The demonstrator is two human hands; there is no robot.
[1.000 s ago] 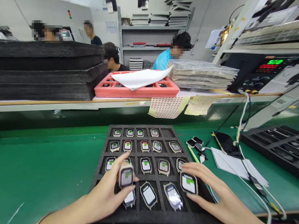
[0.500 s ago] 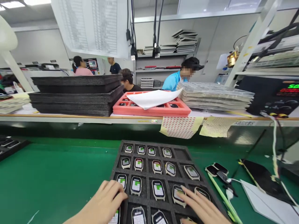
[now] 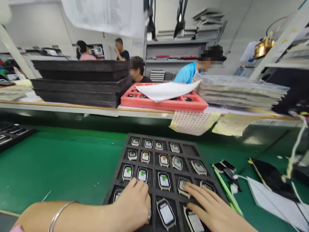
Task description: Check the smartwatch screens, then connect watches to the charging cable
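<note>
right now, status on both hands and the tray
Left hand curled over foam tray, grip hidden. Right hand open over a watch. Hands partly block tray's near side.

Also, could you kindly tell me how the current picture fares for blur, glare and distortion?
Head view: the hanging sheet is smeared, its print unreadable; head view: a pale glare patch shows on the dark green backing; head view: the left post and right upright lean outward, perhaps wide-angle distortion; head view: the watch screens show green and white blocks, any lettering too soft to read.

Left hand (image 3: 136, 201) and right hand (image 3: 207, 206) over watches (image 3: 164, 181) in a black tray (image 3: 190, 149), left grip unclear
</note>
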